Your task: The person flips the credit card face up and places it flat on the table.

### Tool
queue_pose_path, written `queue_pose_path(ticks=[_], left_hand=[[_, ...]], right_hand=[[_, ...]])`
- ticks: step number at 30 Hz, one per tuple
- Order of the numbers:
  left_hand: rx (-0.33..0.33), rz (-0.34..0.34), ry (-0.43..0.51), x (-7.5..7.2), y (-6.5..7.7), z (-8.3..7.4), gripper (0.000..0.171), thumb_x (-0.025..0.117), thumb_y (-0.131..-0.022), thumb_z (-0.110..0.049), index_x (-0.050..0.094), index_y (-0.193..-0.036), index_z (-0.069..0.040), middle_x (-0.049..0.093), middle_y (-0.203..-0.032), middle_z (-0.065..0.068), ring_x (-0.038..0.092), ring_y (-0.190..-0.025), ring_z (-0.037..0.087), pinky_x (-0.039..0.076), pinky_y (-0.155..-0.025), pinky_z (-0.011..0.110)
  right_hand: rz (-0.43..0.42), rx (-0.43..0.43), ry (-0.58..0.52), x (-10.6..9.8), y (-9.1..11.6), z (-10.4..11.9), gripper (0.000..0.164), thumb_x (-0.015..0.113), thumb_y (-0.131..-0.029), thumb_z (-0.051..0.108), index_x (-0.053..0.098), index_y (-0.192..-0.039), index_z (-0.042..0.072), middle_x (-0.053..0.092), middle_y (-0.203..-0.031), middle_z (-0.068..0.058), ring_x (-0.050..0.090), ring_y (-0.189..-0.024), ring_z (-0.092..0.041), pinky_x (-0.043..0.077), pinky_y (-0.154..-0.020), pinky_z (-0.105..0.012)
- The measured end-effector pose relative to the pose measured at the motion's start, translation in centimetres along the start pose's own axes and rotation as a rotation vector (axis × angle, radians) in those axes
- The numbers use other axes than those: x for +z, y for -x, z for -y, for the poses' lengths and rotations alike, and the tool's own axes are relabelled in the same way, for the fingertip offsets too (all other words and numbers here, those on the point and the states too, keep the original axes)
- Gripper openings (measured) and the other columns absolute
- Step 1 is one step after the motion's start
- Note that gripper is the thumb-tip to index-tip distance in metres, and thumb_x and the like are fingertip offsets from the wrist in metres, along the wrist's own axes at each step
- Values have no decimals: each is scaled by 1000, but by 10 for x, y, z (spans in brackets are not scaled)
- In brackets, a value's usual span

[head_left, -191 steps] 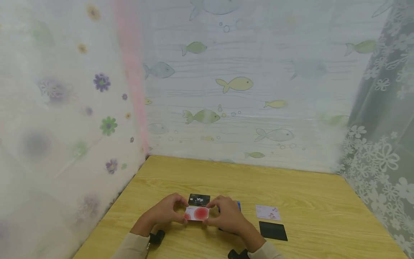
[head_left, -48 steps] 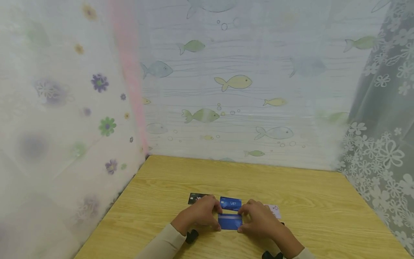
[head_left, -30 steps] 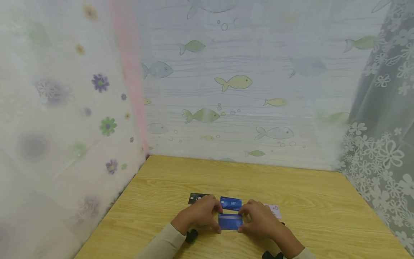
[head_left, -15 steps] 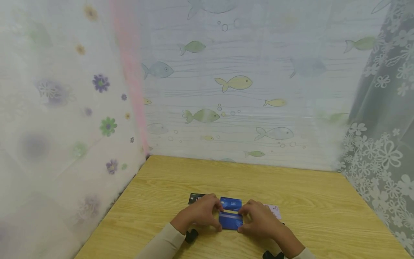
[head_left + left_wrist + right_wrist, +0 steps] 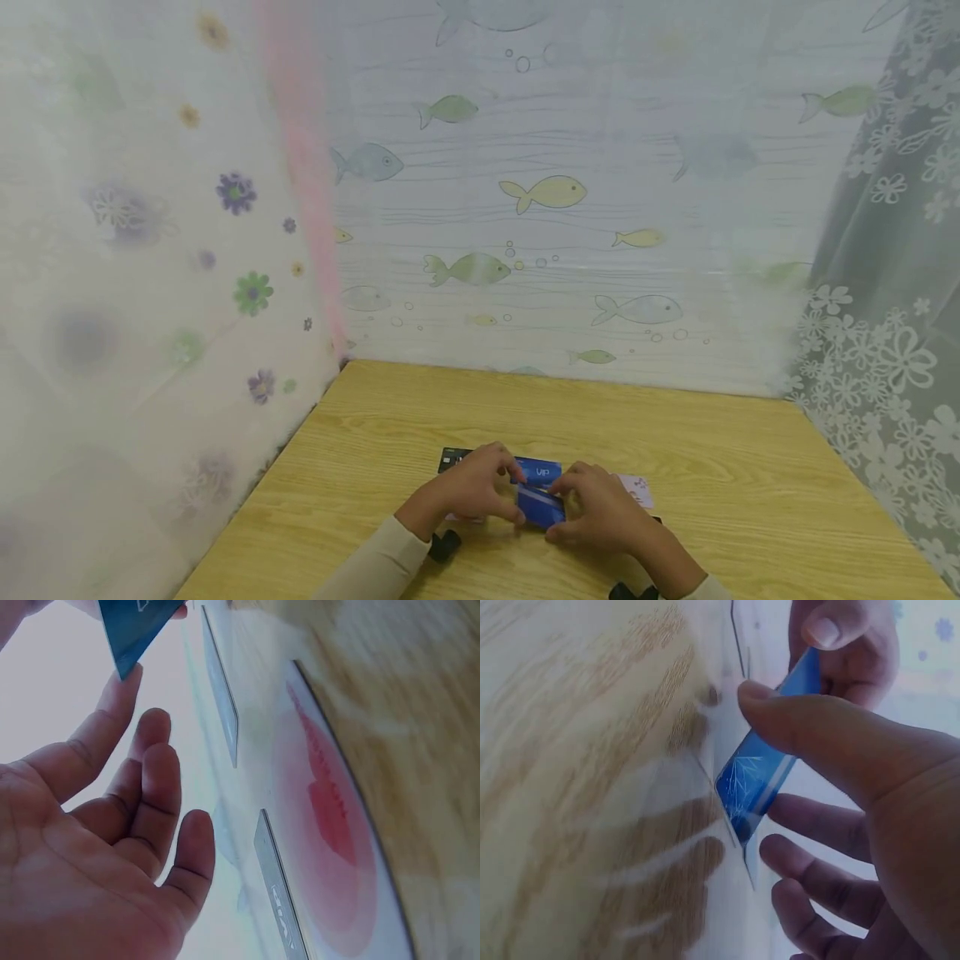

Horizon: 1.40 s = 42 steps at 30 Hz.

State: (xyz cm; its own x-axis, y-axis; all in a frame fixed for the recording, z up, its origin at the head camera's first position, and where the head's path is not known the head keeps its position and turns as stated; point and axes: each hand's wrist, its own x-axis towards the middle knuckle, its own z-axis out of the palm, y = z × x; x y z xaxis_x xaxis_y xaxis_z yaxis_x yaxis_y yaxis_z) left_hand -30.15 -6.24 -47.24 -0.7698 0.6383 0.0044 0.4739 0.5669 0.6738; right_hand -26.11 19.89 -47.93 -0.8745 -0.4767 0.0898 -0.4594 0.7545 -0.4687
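Note:
Both hands hold one blue plastic card [image 5: 540, 508] between them, a light stripe along its upper side. My left hand [image 5: 471, 490] pinches its left end, and the left index fingertip meets a corner in the left wrist view. At the right end, my right hand [image 5: 602, 508] grips it with the thumb across one long edge and a finger at the other. In the right wrist view the card [image 5: 751, 772] is tilted, its lower end close over the tabletop. A blue VIP card [image 5: 538, 472] lies just beyond it.
A black card [image 5: 450, 458] lies partly behind the left hand. Under that hand is a white card with a red spot [image 5: 330, 817]. A pale pink card [image 5: 637, 490] lies right, partly hidden; a black card edge shows below it. Patterned curtains surround the wooden table [image 5: 420, 408].
Earlier, both hands held the red-spotted card at left; now they hold the blue card. In the last half second this card has tilted, and the left hand has shifted slightly right.

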Motion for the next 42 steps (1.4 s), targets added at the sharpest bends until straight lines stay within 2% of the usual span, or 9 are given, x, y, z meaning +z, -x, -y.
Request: queue_pose_path(ticks=[10,18,24,30,33,39,42], left_hand=[[61,-26,59,3,-2,-2,38,88,-81,-43,70,-112,-31,54,-124,-12,55,-119,18,48,-99,37],[111,-44,137,1,-1,-5,40,84,-85,-46,72,-119,-30,54,-125,-12,55,-121,24,48,-102,48],[154,-61,149,1,-1,-4,45,84,-86,-45,71,-125,-27,57,-124,-8,56,-118,28,49,-100,47],[156,-74,159,1,-1,-2,60,83,-86,-48,64,-138,-23,59,-127,0,53,-118,28,49,-98,49],[146,-83,146,2,-1,-1,67,82,-87,-50,60,-143,-22,58,-126,2,52,-117,28,49,-96,48],[117,-80,135,3,-2,0,74,81,-85,-55,58,-146,-19,56,-125,3,50,-117,28,48,-93,44],[88,-60,149,3,-1,0,74,83,-83,-56,59,-144,-22,55,-127,2,50,-119,27,47,-93,40]], right_hand=[[-28,-52,-95,-1,1,4,55,86,-79,56,71,-123,26,60,-108,11,59,-101,-15,50,-80,-33],[-58,-68,-219,4,1,2,56,85,-82,52,68,-129,27,62,-108,11,56,-96,-16,49,-77,-30],[-71,-67,-284,6,1,1,53,84,-83,53,68,-127,28,65,-109,11,57,-96,-17,50,-77,-31],[-88,-66,-290,6,0,1,51,83,-84,53,68,-126,27,67,-113,15,59,-97,-15,52,-79,-31],[-90,-57,-301,6,-1,2,52,83,-85,51,69,-127,22,69,-111,15,61,-99,-16,53,-81,-32],[-94,-17,-358,6,-4,2,55,81,-87,52,69,-127,17,71,-107,13,63,-100,-17,53,-82,-32],[-99,-9,-389,6,-5,1,55,82,-86,50,68,-127,17,71,-109,8,64,-98,-14,53,-82,-31]])
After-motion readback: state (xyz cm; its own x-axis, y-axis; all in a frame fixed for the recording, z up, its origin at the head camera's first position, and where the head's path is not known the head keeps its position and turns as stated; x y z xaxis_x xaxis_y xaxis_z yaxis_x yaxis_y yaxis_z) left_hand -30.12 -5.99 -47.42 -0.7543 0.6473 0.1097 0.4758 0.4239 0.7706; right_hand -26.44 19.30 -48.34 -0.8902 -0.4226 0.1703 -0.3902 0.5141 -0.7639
